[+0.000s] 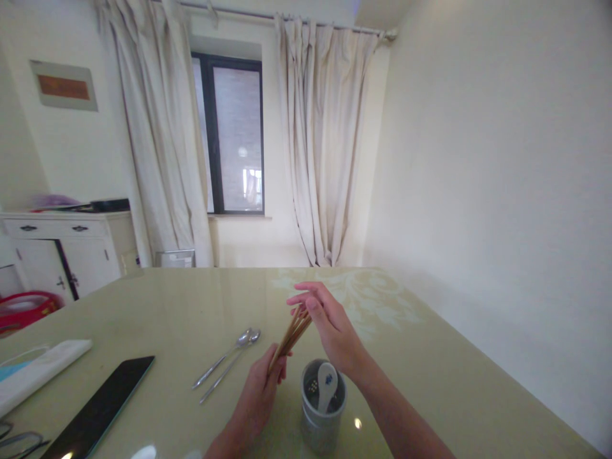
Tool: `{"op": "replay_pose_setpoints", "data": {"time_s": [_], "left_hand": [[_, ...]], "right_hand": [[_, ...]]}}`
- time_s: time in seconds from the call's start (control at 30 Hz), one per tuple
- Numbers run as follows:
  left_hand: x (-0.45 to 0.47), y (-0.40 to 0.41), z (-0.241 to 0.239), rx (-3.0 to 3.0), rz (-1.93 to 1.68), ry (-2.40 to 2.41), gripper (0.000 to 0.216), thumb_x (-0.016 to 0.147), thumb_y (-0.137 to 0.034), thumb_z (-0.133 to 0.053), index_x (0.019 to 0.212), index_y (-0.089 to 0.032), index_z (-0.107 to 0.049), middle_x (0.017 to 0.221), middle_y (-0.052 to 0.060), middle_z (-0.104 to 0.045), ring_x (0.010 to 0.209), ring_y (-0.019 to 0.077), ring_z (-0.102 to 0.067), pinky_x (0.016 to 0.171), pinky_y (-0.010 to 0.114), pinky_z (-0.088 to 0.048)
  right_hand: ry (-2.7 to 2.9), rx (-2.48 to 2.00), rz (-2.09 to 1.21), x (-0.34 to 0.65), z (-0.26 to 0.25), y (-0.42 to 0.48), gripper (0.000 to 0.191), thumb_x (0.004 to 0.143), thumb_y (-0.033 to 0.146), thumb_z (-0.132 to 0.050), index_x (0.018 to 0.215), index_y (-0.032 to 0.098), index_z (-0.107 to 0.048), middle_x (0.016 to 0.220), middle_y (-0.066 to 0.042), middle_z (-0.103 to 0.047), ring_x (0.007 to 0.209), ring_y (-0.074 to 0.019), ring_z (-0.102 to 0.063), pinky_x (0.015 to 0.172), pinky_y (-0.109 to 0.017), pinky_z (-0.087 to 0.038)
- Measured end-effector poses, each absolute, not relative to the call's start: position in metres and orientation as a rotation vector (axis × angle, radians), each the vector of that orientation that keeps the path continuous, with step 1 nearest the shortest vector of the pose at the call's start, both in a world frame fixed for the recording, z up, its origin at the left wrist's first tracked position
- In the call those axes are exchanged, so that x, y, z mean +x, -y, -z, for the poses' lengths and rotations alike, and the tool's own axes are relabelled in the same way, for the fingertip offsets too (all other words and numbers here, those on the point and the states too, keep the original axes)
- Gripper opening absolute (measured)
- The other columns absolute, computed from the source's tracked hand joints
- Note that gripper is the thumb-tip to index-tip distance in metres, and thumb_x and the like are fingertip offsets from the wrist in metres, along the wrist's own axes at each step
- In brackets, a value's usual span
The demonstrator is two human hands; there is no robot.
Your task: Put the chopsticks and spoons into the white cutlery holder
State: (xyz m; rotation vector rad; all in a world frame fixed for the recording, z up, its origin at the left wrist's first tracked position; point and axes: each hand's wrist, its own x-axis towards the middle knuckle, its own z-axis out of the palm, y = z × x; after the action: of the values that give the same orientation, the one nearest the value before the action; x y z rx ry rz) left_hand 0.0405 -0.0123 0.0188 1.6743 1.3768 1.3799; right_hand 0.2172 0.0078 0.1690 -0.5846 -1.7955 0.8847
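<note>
My left hand (261,389) is closed around the lower part of a bundle of brown chopsticks (292,335), which slants up to the right. At their upper ends is my right hand (327,322), its fingers stretched out and its thumb apart, with the tips against or just behind the fingers; I cannot tell if they touch. Below my right wrist stands a grey cylindrical utensil holder (322,424) with holes in its bottom. A white ceramic spoon (327,386) with a blue mark leans inside it. Two metal spoons (234,358) lie side by side left of my left hand.
On the glossy table (191,306) at the left lie a black tablet-like device (102,405) and a white power strip-like object (45,373), with cables near the corner. A wall borders the table's right side. A white cabinet (86,248) stands beyond, beside a red basin (36,306).
</note>
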Motion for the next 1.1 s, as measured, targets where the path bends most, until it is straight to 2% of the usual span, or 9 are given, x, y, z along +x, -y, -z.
{"op": "replay_pose_setpoints", "data": {"time_s": [0.1, 0.2, 0.4, 0.47, 0.6, 0.77, 0.9, 1.0, 1.1], "left_hand": [[0.040, 0.010, -0.016, 1.676, -1.383, -1.312, 0.052, 0.099, -0.066, -0.048, 0.107, -0.020, -0.072, 0.077, 0.002, -0.070, 0.077, 0.0229, -0.066, 0.077, 0.033, -0.052], [0.041, 0.009, -0.014, 1.642, -1.361, -1.322, 0.047, 0.097, -0.063, -0.054, 0.107, -0.021, -0.071, 0.087, 0.004, -0.074, 0.089, 0.0261, -0.069, 0.087, 0.037, -0.054], [0.041, 0.008, -0.013, 1.659, -1.305, -1.277, 0.048, 0.098, -0.061, -0.052, 0.111, -0.019, -0.072, 0.088, 0.005, -0.075, 0.085, 0.0243, -0.069, 0.083, 0.035, -0.054], [0.041, 0.008, -0.013, 1.632, -1.286, -1.243, 0.045, 0.097, -0.058, -0.056, 0.107, -0.018, -0.074, 0.087, 0.005, -0.077, 0.084, 0.0244, -0.070, 0.082, 0.034, -0.054], [0.042, 0.007, -0.014, 1.539, -1.269, -1.194, 0.038, 0.089, -0.052, -0.072, 0.103, -0.018, -0.077, 0.098, 0.008, -0.082, 0.092, 0.0276, -0.074, 0.086, 0.036, -0.056], [0.043, 0.010, -0.017, 1.555, -1.253, -1.160, 0.040, 0.094, -0.053, -0.064, 0.110, -0.020, -0.079, 0.105, 0.008, -0.083, 0.103, 0.0294, -0.075, 0.099, 0.041, -0.054], [0.045, 0.015, -0.020, 1.568, -1.286, -1.162, 0.044, 0.096, -0.057, -0.059, 0.105, -0.020, -0.080, 0.103, 0.009, -0.083, 0.101, 0.0289, -0.075, 0.098, 0.042, -0.055], [0.046, 0.014, -0.021, 1.500, -1.299, -1.120, 0.047, 0.092, -0.059, -0.065, 0.111, -0.019, -0.080, 0.100, 0.009, -0.084, 0.096, 0.0291, -0.076, 0.095, 0.042, -0.058], [0.047, 0.010, -0.023, 1.427, -1.290, -1.094, 0.045, 0.085, -0.059, -0.074, 0.103, -0.018, -0.082, 0.099, 0.009, -0.085, 0.097, 0.0307, -0.076, 0.095, 0.042, -0.057]], "right_hand": [[1.933, -0.682, -0.792, 0.217, -0.168, -0.007, 0.034, 0.110, 0.047, -0.049, 0.131, 0.022, -0.062, 0.114, -0.007, -0.077, 0.103, -0.0217, -0.072, 0.095, -0.036, -0.052], [2.037, -0.769, -0.673, 0.216, -0.166, -0.008, 0.035, 0.108, 0.041, -0.055, 0.136, 0.022, -0.061, 0.123, -0.010, -0.075, 0.114, -0.0252, -0.069, 0.102, -0.040, -0.049], [2.084, -0.795, -0.606, 0.218, -0.163, -0.011, 0.046, 0.103, 0.036, -0.062, 0.146, 0.022, -0.055, 0.141, -0.012, -0.068, 0.122, -0.0273, -0.066, 0.108, -0.044, -0.048], [2.079, -0.793, -0.608, 0.218, -0.163, -0.011, 0.044, 0.104, 0.034, -0.062, 0.145, 0.022, -0.056, 0.140, -0.012, -0.068, 0.120, -0.0265, -0.067, 0.107, -0.044, -0.048], [2.086, -0.822, -0.617, 0.219, -0.164, -0.012, 0.040, 0.101, 0.031, -0.066, 0.140, 0.023, -0.059, 0.137, -0.010, -0.071, 0.119, -0.0270, -0.068, 0.105, -0.044, -0.049], [2.067, -0.817, -0.590, 0.222, -0.166, -0.013, 0.039, 0.101, 0.030, -0.065, 0.140, 0.023, -0.059, 0.139, -0.011, -0.069, 0.122, -0.0267, -0.066, 0.107, -0.045, -0.049], [2.057, -0.789, -0.555, 0.224, -0.164, -0.015, 0.041, 0.101, 0.028, -0.064, 0.141, 0.024, -0.058, 0.140, -0.010, -0.068, 0.125, -0.0264, -0.066, 0.110, -0.045, -0.048], [2.074, -0.769, -0.549, 0.225, -0.164, -0.017, 0.039, 0.101, 0.028, -0.064, 0.140, 0.023, -0.059, 0.137, -0.010, -0.070, 0.124, -0.0260, -0.067, 0.108, -0.044, -0.050], [2.106, -0.760, -0.541, 0.225, -0.166, -0.016, 0.037, 0.100, 0.028, -0.065, 0.137, 0.023, -0.062, 0.136, -0.010, -0.071, 0.123, -0.0268, -0.067, 0.107, -0.045, -0.050]]}}
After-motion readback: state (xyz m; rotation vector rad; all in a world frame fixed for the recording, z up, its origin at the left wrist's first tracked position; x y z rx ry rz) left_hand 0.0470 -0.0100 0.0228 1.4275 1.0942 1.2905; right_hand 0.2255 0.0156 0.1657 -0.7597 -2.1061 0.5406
